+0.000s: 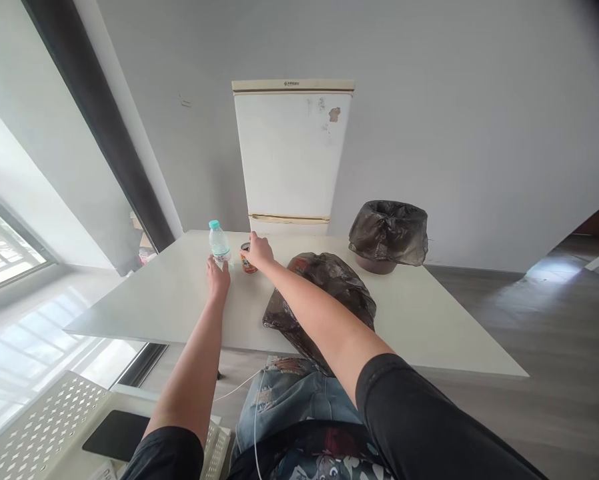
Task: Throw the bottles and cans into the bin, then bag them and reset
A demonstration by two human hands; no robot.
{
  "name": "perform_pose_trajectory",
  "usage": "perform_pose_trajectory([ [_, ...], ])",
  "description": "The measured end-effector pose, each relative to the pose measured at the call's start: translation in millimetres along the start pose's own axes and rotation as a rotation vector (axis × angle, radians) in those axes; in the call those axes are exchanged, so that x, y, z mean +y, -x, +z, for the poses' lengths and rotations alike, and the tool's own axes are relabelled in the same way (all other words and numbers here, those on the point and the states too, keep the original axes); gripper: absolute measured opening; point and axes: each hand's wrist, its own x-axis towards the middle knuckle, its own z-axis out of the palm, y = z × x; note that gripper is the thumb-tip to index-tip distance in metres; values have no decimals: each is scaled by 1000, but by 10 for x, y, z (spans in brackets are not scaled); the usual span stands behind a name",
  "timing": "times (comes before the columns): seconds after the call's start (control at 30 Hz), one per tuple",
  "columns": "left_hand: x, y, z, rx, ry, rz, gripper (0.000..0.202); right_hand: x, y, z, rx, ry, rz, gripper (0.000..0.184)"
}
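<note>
A clear plastic bottle [219,241] with a teal cap stands upright on the white table [174,293]. My left hand [218,275] is at its lower part, thumb on one side and fingers on the other. Just right of the bottle is a small orange-red can [248,265]. My right hand [260,252] reaches across and grips the can near its top rim; some of its fingers are hidden. Under my right forearm lies a dark, translucent plastic bag [329,277] with things inside, drooping over the table's near edge.
A bin [377,265] lined with a dark plastic bag [389,233] stands at the table's back right. Behind the table is a white fridge [292,153]. At lower left, a black tablet-like object [115,435] lies by a perforated cream basket [44,427]. A thin white cable [256,413] hangs before me.
</note>
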Motion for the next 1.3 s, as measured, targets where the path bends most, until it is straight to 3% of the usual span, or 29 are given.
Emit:
perform_pose_trajectory([
  [0.27,20,12,-12,1,0,5,54,75,-10,5,-10,-29,54,42],
  [0.43,13,19,-9,2,14,4,56,49,221,-137,40,-58,21,49],
  [0.6,-38,6,7,-3,19,6,63,-40,993,-422,37,-148,-108,6],
  [0.67,-49,3,5,-5,18,9,67,-42,1448,-608,23,-199,-191,13],
  [0.77,-44,12,0,-7,15,6,74,63,2093,-939,1,-254,-162,17],
  [0.9,-4,53,-11,33,7,3,78,485,2556,-1331,136,-153,-75,18],
  [1.0,57,103,-57,106,-8,2,70,927,2581,-1440,161,145,111,20],
  [1.13,176,193,-152,205,-74,19,42,1327,2392,-1297,-5,335,244,20],
  [1.2,242,261,-170,116,-68,99,26,1383,2269,-1179,-47,315,221,17],
  [1.3,338,402,-126,-118,-17,289,13,1357,2095,-1028,-62,242,92,25],
])
